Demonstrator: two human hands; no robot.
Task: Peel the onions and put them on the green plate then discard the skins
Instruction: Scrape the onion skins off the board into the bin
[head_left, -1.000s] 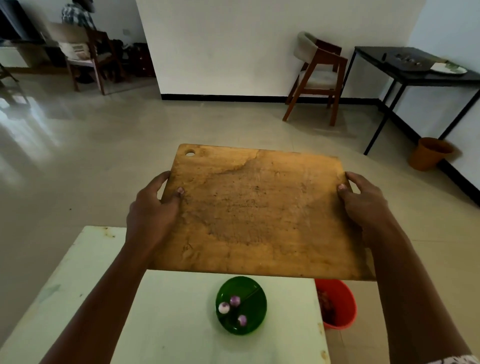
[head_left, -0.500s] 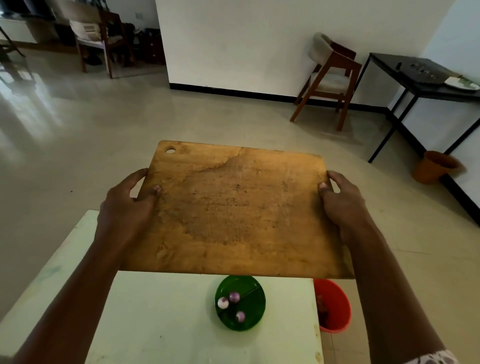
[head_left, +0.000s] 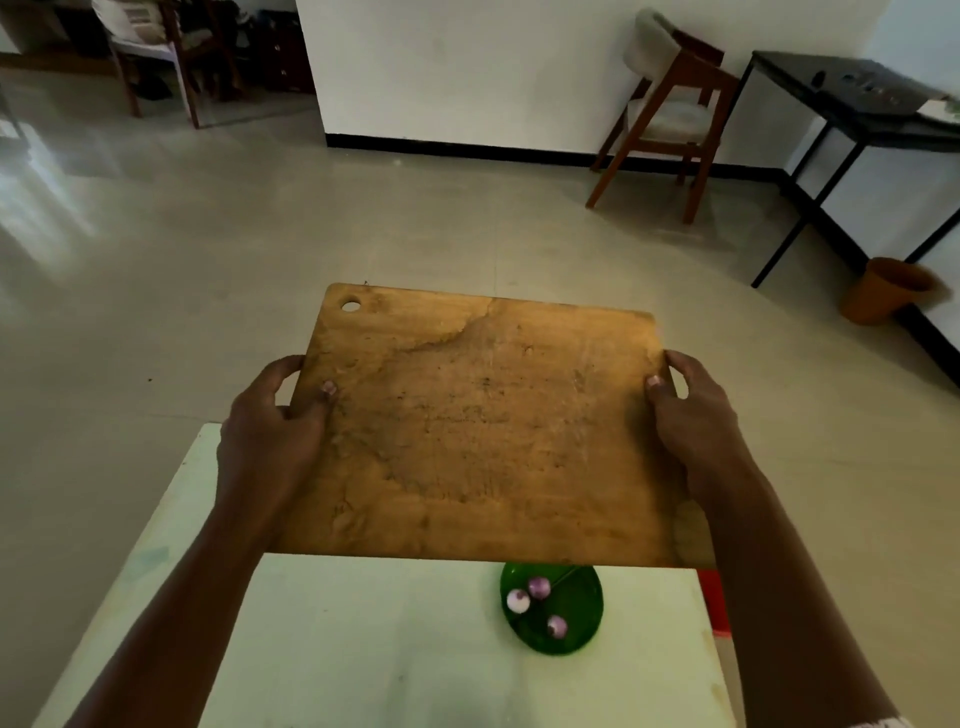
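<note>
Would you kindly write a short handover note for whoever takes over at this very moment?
Left hand grips the left edge of the worn rectangular wooden cutting board; right hand grips its right edge, board held above the white table.
Three small peeled purple onions lie on the round green plate.
Done: peeling and plating; the board shows no skins.
Left: probably set the board down; the red bin is mostly hidden, so confirm the skins went in.

Worn, matt wooden cutting board (head_left: 483, 431)
</note>
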